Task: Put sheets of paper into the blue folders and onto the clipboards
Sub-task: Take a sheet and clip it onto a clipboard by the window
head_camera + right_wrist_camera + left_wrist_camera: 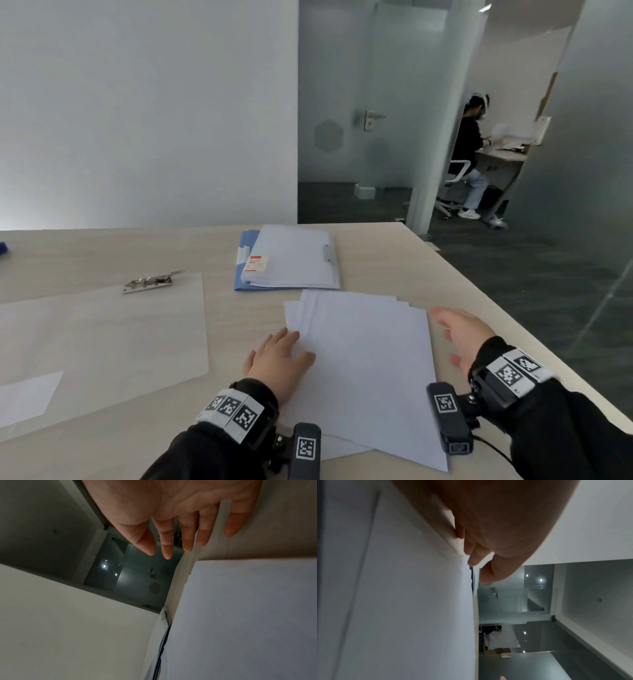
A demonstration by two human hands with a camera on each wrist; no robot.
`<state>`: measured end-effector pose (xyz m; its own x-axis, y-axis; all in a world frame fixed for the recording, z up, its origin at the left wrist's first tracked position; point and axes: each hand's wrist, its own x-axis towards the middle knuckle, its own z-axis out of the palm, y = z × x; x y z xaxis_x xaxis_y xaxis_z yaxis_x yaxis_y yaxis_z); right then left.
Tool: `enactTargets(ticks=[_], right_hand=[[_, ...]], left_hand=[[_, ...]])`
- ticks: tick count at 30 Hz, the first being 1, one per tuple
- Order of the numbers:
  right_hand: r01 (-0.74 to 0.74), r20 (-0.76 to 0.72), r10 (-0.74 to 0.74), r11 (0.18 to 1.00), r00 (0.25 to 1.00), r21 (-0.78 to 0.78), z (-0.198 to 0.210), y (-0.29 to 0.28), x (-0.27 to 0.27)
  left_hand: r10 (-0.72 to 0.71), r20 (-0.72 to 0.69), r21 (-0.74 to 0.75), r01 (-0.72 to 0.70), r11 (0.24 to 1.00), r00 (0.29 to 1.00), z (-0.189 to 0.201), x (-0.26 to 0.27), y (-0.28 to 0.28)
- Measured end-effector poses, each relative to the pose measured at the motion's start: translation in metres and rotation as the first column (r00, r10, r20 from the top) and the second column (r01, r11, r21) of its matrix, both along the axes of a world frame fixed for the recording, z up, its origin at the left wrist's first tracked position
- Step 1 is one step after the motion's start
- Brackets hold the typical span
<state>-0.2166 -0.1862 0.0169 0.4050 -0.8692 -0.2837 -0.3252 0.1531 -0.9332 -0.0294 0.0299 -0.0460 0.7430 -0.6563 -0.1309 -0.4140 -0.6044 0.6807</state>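
Observation:
A loose, fanned stack of white sheets [366, 359] lies on the table in front of me. My left hand [282, 353] rests on its left edge, fingers fairly straight and thumb flat on the top sheet; the left wrist view shows the fingertips [471, 550] against the paper [402, 588]. My right hand [457, 330] is open at the stack's right edge, its spread, straight fingers [187, 539] beside the paper [248, 615]. Behind the stack lies a blue folder [247, 274] with a paper-filled clipboard [294, 260] on top. A clear clipboard [102, 335] lies to the left.
The clear clipboard's metal clip [150, 281] points away from me. A small blue object [2, 249] shows at the far left edge. The table's right edge [496, 308] runs close to my right hand. A person [467, 147] sits at a desk far behind.

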Motion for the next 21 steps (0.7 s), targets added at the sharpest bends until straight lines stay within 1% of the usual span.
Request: enactTargets(ticks=[2,4,5,7,9,13,17,21], right_hand=[[0.021,0.040,-0.024,0.997,0.999,0.068,-0.006,0.003,-0.012],[-0.001,0.066,-0.009,0.989,0.998,0.150,-0.011,0.009,-0.021],[-0.020,0.087,0.003,0.981,0.996,0.192,-0.012,0.011,-0.025],[-0.025,0.155,-0.018,0.963,0.988,0.269,-0.014,0.015,-0.029],[-0.025,0.187,-0.033,0.954,0.982,0.298,-0.012,0.020,-0.031],[0.006,0.207,-0.080,0.942,0.975,0.337,-0.014,0.024,-0.034],[-0.007,0.220,-0.073,0.939,0.973,0.344,-0.021,0.021,-0.034],[0.030,0.190,-0.097,0.944,0.977,0.328,-0.029,0.016,-0.029]], left_hand=[[-0.034,0.072,0.145,0.023,0.989,0.997,0.003,-0.004,-0.005],[-0.068,0.098,0.204,0.047,0.978,0.993,0.007,-0.008,-0.006],[-0.079,0.103,0.215,0.055,0.975,0.992,0.010,-0.011,-0.005],[-0.080,0.103,0.221,0.056,0.974,0.991,0.013,-0.015,-0.005],[-0.087,0.099,0.220,0.064,0.973,0.991,0.014,-0.016,-0.005],[-0.090,0.093,0.227,0.067,0.972,0.992,0.009,-0.014,-0.005],[-0.112,0.087,0.236,0.088,0.968,0.990,0.006,-0.015,-0.004],[-0.142,0.065,0.260,0.121,0.958,0.988,0.007,-0.015,-0.003]])
